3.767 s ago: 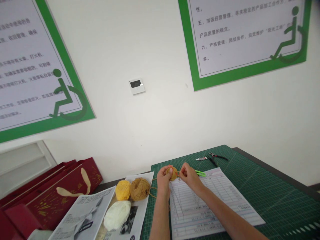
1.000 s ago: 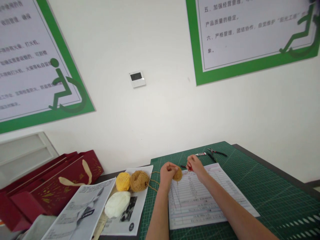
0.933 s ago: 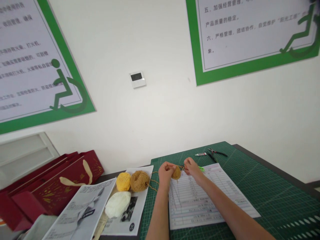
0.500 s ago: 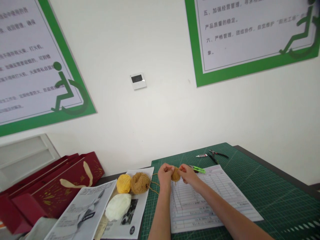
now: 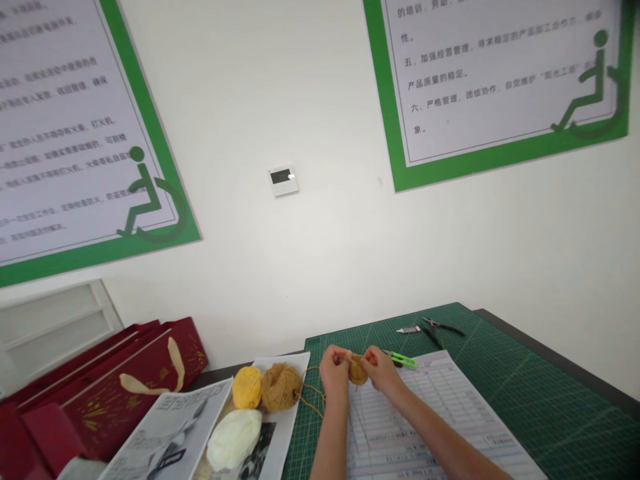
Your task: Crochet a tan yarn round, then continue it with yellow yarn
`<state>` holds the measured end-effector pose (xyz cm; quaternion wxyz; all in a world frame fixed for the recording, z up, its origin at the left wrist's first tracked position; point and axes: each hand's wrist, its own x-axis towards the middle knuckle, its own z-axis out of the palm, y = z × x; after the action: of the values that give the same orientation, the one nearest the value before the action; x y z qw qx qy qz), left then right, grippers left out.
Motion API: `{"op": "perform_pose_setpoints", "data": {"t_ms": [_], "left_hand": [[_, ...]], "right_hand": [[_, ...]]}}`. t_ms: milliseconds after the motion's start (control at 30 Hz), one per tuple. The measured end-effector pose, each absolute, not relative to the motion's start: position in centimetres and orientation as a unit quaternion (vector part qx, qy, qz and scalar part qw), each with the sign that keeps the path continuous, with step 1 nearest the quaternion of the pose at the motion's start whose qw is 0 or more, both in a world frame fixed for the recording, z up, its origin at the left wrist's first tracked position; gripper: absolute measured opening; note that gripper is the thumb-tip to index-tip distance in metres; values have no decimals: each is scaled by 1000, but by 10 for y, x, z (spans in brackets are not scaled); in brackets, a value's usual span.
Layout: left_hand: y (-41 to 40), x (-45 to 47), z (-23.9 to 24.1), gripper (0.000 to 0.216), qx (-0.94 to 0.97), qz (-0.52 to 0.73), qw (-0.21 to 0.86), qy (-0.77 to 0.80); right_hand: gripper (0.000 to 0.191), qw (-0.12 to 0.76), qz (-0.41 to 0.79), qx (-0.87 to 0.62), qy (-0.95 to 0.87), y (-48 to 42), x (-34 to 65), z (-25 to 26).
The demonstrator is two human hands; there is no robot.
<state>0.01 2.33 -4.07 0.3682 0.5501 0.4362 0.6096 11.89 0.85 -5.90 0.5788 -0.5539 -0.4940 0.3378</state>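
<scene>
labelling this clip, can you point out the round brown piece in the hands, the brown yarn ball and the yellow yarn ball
round brown piece (image 5: 358,374): head view, middle of its face
brown yarn ball (image 5: 281,389): head view, middle of its near side
yellow yarn ball (image 5: 247,388): head view, middle of its near side

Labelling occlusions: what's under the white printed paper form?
Green gridded cutting mat shows beyond the white printed paper form on both sides, so it presumably continues beneath; the part directly under is covered.

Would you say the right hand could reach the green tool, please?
Probably yes: the green tool lies beside the right hand, nothing visibly blocking it, though that hand holds the brown yarn piece.
</scene>
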Motion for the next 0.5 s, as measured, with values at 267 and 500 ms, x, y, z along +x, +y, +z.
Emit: {"op": "perform_pose_setpoints", "data": {"t_ms": [267, 500], "left_hand": [[28, -6, -46, 18, 573, 592, 332, 459], [24, -12, -34, 16, 678, 499, 193, 504]], "right_hand": [[18, 499, 359, -602, -510, 6, 116, -61], [14, 433, 224, -643, -591, 5, 126, -62]]}}
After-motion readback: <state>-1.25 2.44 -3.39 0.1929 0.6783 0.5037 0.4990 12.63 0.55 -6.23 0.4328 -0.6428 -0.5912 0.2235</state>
